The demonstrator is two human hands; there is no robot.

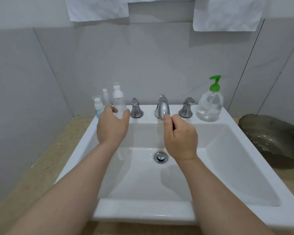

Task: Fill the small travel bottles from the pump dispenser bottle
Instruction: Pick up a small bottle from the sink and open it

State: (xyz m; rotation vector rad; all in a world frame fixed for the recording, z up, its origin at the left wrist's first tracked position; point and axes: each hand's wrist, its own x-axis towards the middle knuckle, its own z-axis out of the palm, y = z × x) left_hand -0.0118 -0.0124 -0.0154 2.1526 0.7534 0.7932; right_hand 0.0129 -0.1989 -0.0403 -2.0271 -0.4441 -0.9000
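Left hand (112, 128) curled round the lower half of the tall clear travel bottle (119, 100), thumb on one side, fingers on the other; contents lost in blur. Just beyond its fingertips: a thin spray bottle (106, 97) and a short bottle (98, 107) with pale blue liquid at the bottom. Right hand (180, 134) loosely fisted, thumb against forefinger, nothing held, close under the tap spout (162, 107). Well off to that hand's outer side, upright on the sink rim (143, 211): the pump dispenser bottle (210, 107), green pump, clear liquid inside.
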